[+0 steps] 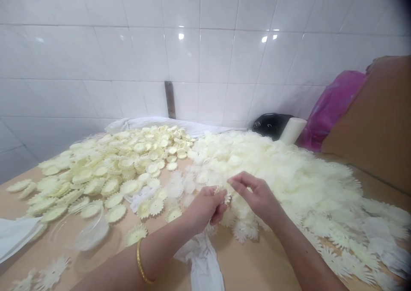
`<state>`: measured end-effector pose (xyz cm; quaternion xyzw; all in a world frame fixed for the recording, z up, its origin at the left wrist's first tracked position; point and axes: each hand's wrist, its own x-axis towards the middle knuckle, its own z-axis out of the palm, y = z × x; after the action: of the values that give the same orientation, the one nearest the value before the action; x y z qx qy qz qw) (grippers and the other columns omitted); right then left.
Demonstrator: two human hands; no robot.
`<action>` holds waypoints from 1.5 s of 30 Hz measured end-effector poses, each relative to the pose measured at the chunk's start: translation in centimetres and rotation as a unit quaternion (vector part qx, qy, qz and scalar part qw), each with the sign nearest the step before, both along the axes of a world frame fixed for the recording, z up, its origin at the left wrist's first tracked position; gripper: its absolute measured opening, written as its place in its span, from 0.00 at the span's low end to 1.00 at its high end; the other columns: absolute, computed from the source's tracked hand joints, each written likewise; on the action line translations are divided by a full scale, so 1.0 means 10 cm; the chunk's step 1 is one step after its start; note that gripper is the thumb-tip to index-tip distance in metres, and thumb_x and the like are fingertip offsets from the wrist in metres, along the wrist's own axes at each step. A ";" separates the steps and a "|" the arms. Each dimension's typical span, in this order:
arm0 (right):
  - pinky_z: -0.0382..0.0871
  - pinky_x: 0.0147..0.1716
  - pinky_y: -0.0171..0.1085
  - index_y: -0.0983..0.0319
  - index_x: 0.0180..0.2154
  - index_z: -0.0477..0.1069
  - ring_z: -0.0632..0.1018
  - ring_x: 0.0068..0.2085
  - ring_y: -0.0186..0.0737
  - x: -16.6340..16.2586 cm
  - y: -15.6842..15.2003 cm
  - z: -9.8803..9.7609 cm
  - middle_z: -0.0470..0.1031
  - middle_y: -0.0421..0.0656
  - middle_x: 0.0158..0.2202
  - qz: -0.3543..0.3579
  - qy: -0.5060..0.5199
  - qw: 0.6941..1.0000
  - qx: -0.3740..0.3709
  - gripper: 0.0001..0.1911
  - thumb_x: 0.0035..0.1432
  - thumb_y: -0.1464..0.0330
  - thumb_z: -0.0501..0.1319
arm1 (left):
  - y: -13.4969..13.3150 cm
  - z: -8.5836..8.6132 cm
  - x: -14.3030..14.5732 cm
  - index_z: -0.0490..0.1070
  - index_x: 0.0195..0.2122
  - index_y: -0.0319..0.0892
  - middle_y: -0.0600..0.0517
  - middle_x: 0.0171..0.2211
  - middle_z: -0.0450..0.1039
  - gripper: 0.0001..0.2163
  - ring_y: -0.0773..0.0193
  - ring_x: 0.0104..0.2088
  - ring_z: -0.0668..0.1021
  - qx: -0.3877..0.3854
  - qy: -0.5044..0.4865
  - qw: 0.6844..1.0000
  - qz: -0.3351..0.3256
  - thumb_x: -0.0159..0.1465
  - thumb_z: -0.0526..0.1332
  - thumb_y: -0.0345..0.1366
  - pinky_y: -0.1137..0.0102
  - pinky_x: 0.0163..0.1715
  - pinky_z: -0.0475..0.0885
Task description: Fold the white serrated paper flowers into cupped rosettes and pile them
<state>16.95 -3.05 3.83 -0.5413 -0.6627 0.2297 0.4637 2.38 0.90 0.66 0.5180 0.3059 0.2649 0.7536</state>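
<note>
My left hand (210, 207) is closed around a pale yellow, flower-shaped piece with a toothed rim (227, 195), which pokes out past the thumb. Just to its right, my right hand (253, 192) is raised, thumb and forefinger pinched together; whatever may be between them is too small to make out. Behind and right of both hands spreads a big heap of thin, pale, fringe-edged petal pieces (276, 171). Left of them lies a pile of thicker yellow discs with notched rims (96, 171). Below my hands is a crumpled white cloth (205, 261).
A clear plastic bowl (91, 231) and folded white paper (16, 237) lie at the left. Behind the heap are a black bag (272, 125), a cream cylinder (293, 130), a purple bag (334, 105) and a cardboard box (379, 124). A tiled wall (215, 55) bounds the table.
</note>
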 end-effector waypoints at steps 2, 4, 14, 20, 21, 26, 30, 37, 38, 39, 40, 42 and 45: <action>0.63 0.34 0.36 0.62 0.27 0.69 0.70 0.32 0.37 0.00 0.01 -0.01 0.70 0.41 0.28 -0.004 -0.004 1.000 0.003 0.13 0.55 0.62 0.53 | 0.00 0.01 0.00 0.53 0.22 0.42 0.62 0.12 0.52 0.15 0.78 0.10 0.52 0.001 -0.003 1.000 0.001 0.56 0.57 0.45 0.77 0.11 0.44; 0.63 0.33 0.36 0.62 0.27 0.69 0.70 0.31 0.37 0.01 0.02 -0.02 0.70 0.42 0.27 -0.001 -0.003 1.000 0.002 0.14 0.56 0.61 0.52 | -0.01 0.02 0.00 0.52 0.21 0.42 0.63 0.10 0.47 0.17 0.78 0.11 0.48 0.005 -0.001 1.000 0.006 0.55 0.57 0.47 0.77 0.11 0.42; 0.62 0.31 0.35 0.63 0.24 0.67 0.68 0.28 0.35 -0.05 0.00 -0.01 0.68 0.40 0.24 0.045 0.023 0.998 -0.025 0.12 0.54 0.62 0.55 | -0.07 0.03 -0.01 0.48 0.17 0.42 0.62 0.10 0.44 0.22 0.77 0.12 0.48 0.093 0.070 0.993 -0.006 0.53 0.54 0.55 0.73 0.14 0.43; 0.54 0.22 0.32 0.61 0.19 0.56 0.60 0.22 0.31 0.02 0.00 -0.04 0.55 0.35 0.17 -0.101 0.016 0.994 0.033 0.19 0.57 0.59 0.50 | -0.06 0.02 -0.01 0.50 0.19 0.42 0.61 0.11 0.49 0.21 0.76 0.11 0.54 0.074 0.051 0.996 -0.008 0.54 0.51 0.55 0.74 0.14 0.47; 0.53 0.21 0.32 0.61 0.19 0.56 0.60 0.21 0.31 0.05 0.02 -0.06 0.55 0.35 0.17 -0.149 0.003 0.988 0.043 0.19 0.57 0.58 0.50 | -0.06 0.03 -0.01 0.51 0.19 0.42 0.61 0.11 0.50 0.21 0.75 0.12 0.55 0.066 0.049 0.997 -0.009 0.54 0.51 0.55 0.74 0.14 0.48; 0.58 0.32 0.37 0.61 0.23 0.64 0.68 0.31 0.40 0.18 0.08 -0.10 0.67 0.42 0.25 -0.270 -0.093 0.954 0.094 0.16 0.57 0.60 0.49 | -0.06 0.07 -0.01 0.63 0.30 0.41 0.59 0.13 0.57 0.13 0.73 0.14 0.63 0.047 0.022 0.998 -0.032 0.55 0.57 0.47 0.75 0.15 0.55; 0.59 0.36 0.39 0.60 0.25 0.66 0.69 0.35 0.42 0.14 0.06 -0.10 0.71 0.44 0.29 -0.258 -0.096 0.954 0.123 0.14 0.57 0.61 0.50 | -0.07 0.04 0.00 0.66 0.32 0.39 0.60 0.12 0.57 0.13 0.73 0.12 0.61 0.072 0.026 0.996 -0.042 0.55 0.57 0.45 0.75 0.14 0.54; 0.61 0.34 0.37 0.61 0.24 0.67 0.72 0.33 0.40 0.06 0.03 -0.04 0.72 0.42 0.27 -0.186 -0.007 0.981 0.059 0.17 0.57 0.59 0.50 | -0.05 -0.01 -0.01 0.65 0.26 0.39 0.62 0.10 0.47 0.14 0.76 0.11 0.52 0.084 0.031 0.996 -0.008 0.55 0.56 0.46 0.76 0.12 0.48; 0.61 0.34 0.36 0.61 0.24 0.67 0.72 0.32 0.39 0.05 0.03 -0.04 0.72 0.42 0.27 -0.174 0.001 0.983 0.052 0.17 0.57 0.59 0.50 | -0.05 -0.01 -0.01 0.65 0.26 0.39 0.63 0.10 0.46 0.14 0.76 0.11 0.51 0.086 0.031 0.996 -0.004 0.55 0.56 0.46 0.76 0.12 0.47; 0.62 0.34 0.36 0.62 0.24 0.67 0.72 0.32 0.39 0.04 0.03 -0.04 0.72 0.41 0.27 -0.162 0.004 0.986 0.048 0.17 0.57 0.59 0.51 | -0.05 0.00 -0.01 0.65 0.26 0.39 0.63 0.10 0.46 0.14 0.76 0.11 0.51 0.088 0.031 0.996 -0.001 0.55 0.56 0.46 0.76 0.12 0.47; 0.62 0.34 0.36 0.62 0.24 0.67 0.72 0.32 0.39 0.04 0.03 -0.04 0.72 0.41 0.27 -0.150 0.003 0.988 0.046 0.17 0.56 0.59 0.51 | -0.05 0.00 -0.01 0.65 0.26 0.39 0.63 0.10 0.45 0.14 0.76 0.11 0.50 0.090 0.033 0.995 0.002 0.55 0.56 0.46 0.76 0.12 0.46; 0.62 0.34 0.37 0.62 0.24 0.68 0.72 0.32 0.39 0.02 0.02 -0.04 0.72 0.41 0.27 -0.133 -0.003 0.990 0.044 0.17 0.56 0.58 0.51 | -0.05 0.01 -0.01 0.65 0.25 0.39 0.63 0.09 0.44 0.15 0.76 0.11 0.50 0.091 0.038 0.995 0.005 0.55 0.56 0.47 0.76 0.12 0.45; 0.62 0.35 0.38 0.62 0.25 0.68 0.72 0.33 0.41 0.01 0.01 -0.05 0.73 0.42 0.27 -0.116 -0.010 0.992 0.041 0.17 0.56 0.58 0.50 | -0.05 0.03 0.00 0.63 0.24 0.40 0.63 0.09 0.44 0.16 0.77 0.11 0.49 0.089 0.042 0.995 0.009 0.55 0.55 0.49 0.76 0.12 0.44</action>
<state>17.02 -2.91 3.35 -0.5974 -0.6086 0.1419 0.5026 2.37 0.38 0.96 0.5908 0.3170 0.2764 0.6885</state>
